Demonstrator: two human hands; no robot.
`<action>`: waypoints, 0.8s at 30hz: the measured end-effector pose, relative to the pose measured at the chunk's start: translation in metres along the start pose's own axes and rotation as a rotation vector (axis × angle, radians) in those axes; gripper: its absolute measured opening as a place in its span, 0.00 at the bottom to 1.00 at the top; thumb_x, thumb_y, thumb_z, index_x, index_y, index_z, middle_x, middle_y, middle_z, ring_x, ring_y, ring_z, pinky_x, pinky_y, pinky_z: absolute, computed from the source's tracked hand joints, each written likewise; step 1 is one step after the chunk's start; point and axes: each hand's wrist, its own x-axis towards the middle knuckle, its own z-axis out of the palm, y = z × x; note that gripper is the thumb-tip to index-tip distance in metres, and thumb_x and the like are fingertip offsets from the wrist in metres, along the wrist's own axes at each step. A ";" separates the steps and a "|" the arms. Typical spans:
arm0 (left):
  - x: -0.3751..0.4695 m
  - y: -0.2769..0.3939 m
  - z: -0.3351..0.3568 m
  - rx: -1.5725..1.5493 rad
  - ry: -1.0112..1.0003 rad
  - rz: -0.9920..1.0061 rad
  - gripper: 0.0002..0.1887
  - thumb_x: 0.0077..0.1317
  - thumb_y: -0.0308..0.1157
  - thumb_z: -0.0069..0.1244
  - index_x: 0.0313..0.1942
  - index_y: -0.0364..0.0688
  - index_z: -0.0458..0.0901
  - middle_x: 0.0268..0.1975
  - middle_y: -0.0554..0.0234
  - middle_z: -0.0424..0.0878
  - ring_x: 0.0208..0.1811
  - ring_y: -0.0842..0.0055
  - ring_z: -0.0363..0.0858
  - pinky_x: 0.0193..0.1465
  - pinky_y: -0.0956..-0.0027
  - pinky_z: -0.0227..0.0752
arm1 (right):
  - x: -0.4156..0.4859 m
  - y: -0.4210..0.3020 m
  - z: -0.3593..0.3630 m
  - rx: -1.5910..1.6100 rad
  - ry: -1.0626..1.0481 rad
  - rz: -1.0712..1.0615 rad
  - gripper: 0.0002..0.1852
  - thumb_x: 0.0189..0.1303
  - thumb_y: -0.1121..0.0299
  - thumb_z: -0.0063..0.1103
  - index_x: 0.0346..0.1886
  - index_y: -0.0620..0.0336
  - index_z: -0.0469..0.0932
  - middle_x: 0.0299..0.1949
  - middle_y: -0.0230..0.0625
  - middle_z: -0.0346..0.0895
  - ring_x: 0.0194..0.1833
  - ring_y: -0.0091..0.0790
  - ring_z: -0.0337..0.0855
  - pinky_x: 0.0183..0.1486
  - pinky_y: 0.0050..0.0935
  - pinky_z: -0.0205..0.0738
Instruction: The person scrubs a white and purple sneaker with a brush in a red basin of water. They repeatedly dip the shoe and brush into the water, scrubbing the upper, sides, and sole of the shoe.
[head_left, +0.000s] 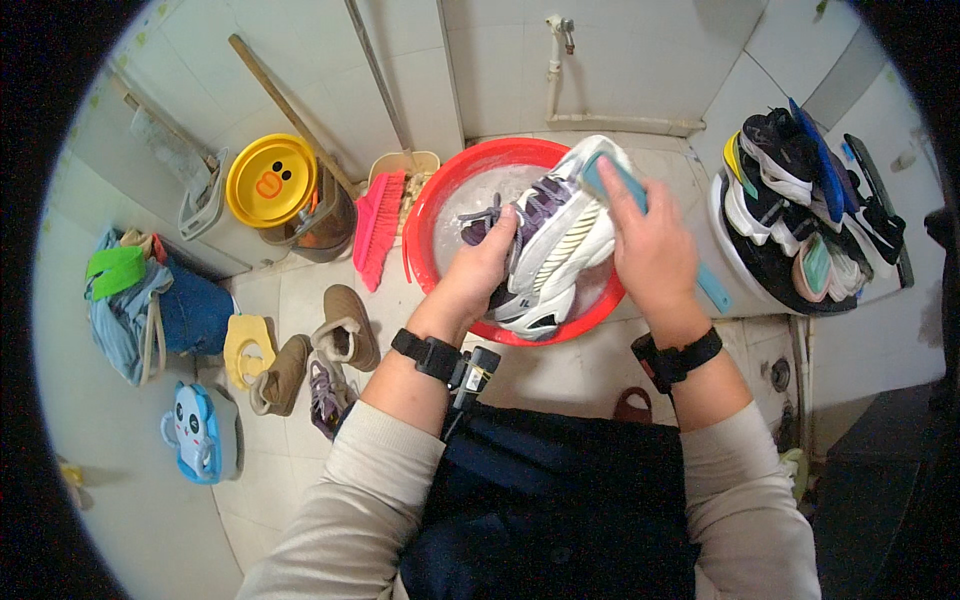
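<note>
My left hand grips a white and grey sneaker with purple laces, its thumb on the lace area. The sneaker is tilted above a red plastic basin holding cloudy, sudsy water. In my right hand is a scrub brush with a blue-green head and a long handle, the index finger laid along its back. The brush head lies against the toe end of the sneaker; its bristles are mostly hidden. The handle end sticks out below my right hand.
Left of the basin stand a pink broom head, a yellow duck-face basin on a bin, beige boots and another purple-laced sneaker. At right, a white washbasin is piled with shoes. A tap is on the wall.
</note>
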 end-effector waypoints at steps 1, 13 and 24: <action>-0.001 0.000 0.000 0.006 -0.014 0.002 0.29 0.79 0.54 0.45 0.60 0.35 0.81 0.54 0.56 0.87 0.51 0.73 0.85 0.56 0.66 0.78 | 0.003 -0.003 -0.003 -0.022 0.017 0.050 0.36 0.61 0.71 0.56 0.74 0.27 0.70 0.49 0.41 0.76 0.45 0.45 0.81 0.43 0.43 0.82; -0.006 0.002 0.005 -0.097 -0.082 -0.018 0.23 0.80 0.48 0.47 0.59 0.36 0.81 0.52 0.58 0.88 0.50 0.73 0.86 0.55 0.66 0.80 | 0.000 -0.005 -0.032 0.092 -0.010 -0.196 0.33 0.59 0.72 0.61 0.67 0.26 0.79 0.42 0.40 0.76 0.42 0.46 0.83 0.39 0.42 0.80; -0.008 -0.001 0.003 -0.245 -0.131 -0.060 0.20 0.79 0.41 0.50 0.61 0.34 0.79 0.55 0.56 0.87 0.52 0.71 0.86 0.58 0.64 0.81 | -0.002 0.005 -0.027 0.082 -0.047 -0.186 0.34 0.58 0.74 0.61 0.68 0.26 0.78 0.42 0.38 0.77 0.41 0.46 0.82 0.38 0.42 0.79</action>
